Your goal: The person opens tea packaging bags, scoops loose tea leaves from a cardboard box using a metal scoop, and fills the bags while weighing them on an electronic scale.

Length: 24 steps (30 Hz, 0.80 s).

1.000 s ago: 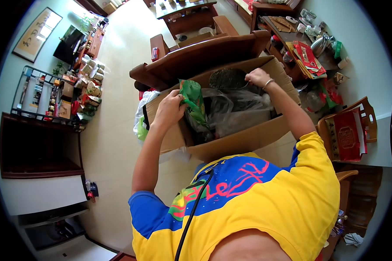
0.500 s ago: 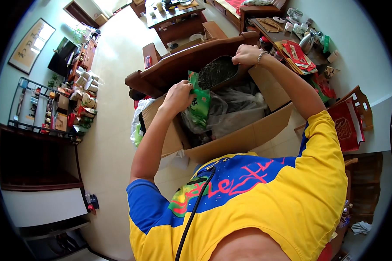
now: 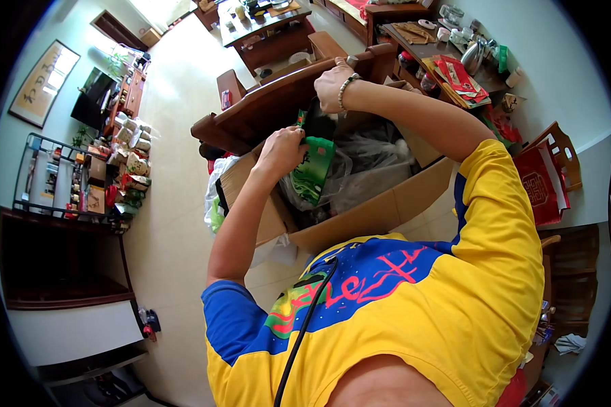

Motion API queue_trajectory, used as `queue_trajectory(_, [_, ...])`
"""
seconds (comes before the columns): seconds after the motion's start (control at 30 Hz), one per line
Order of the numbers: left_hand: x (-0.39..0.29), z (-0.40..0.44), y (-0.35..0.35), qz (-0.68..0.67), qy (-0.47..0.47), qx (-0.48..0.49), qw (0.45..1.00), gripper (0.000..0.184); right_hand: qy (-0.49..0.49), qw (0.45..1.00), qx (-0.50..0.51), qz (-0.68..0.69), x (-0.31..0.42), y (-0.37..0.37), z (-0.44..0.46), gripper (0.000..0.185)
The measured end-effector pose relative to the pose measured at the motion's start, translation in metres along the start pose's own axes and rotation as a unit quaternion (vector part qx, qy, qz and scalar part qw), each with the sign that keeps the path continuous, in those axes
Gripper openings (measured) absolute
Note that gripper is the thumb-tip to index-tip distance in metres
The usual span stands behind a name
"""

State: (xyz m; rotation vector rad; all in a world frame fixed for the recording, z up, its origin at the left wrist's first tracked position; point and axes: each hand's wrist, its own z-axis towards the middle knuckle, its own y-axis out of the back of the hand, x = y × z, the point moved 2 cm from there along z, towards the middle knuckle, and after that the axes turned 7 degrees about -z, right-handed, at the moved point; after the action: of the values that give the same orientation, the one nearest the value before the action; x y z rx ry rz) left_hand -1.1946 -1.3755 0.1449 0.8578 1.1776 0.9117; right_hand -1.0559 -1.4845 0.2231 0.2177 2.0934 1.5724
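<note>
Scoop, seemingly clasped by the right hand, now tips steeper at the bag the left hand pinches.

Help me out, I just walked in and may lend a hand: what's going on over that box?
A person holds a green printed pouch near its top with the left hand. The right hand holds a dark scoop close to the pouch's top, both above an open cardboard box with clear plastic bags inside. Whether anything is passing from scoop to pouch can't be seen.
</note>
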Motion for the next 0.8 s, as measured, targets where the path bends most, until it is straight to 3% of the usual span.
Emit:
queue_trajectory(0.27, [0.017, -0.021, 0.001, -0.018, 0.044, -0.003, 0.999, 0.022, -0.024, 0.999, 0.036, 0.032, -0.015, 0.003, 0.001, 0.039])
queue_trajectory(0.4, [0.030, -0.048, 0.003, -0.037, 0.082, -0.050, 0.995, 0.024, -0.083, 0.984, 0.007, 0.157, -0.064, -0.017, -0.006, 0.038])
queue_trajectory(0.53, [0.041, -0.080, 0.008, -0.031, 0.107, -0.108, 0.988, 0.022, -0.136, 0.958, 0.010, 0.253, -0.090, -0.082, -0.009, 0.042])
queue_trajectory(0.57, [0.040, -0.087, 0.011, -0.033, 0.111, -0.104, 0.988, 0.022, -0.100, 0.948, 0.085, 0.289, -0.089, -0.107, -0.001, 0.044])
queue_trajectory(0.6, [0.039, -0.094, 0.015, -0.045, 0.141, -0.101, 0.984, 0.022, -0.046, 0.962, 0.123, 0.239, -0.060, -0.142, 0.000, 0.047])
queue_trajectory(0.77, [0.031, -0.104, 0.019, -0.077, 0.169, -0.131, 0.974, 0.017, 0.002, 0.953, 0.194, 0.235, 0.047, -0.245, 0.029, 0.049])
queue_trajectory(0.8, [0.030, -0.104, 0.018, -0.077, 0.172, -0.127, 0.974, 0.017, -0.017, 0.963, 0.171, 0.209, 0.069, -0.269, 0.041, 0.048])
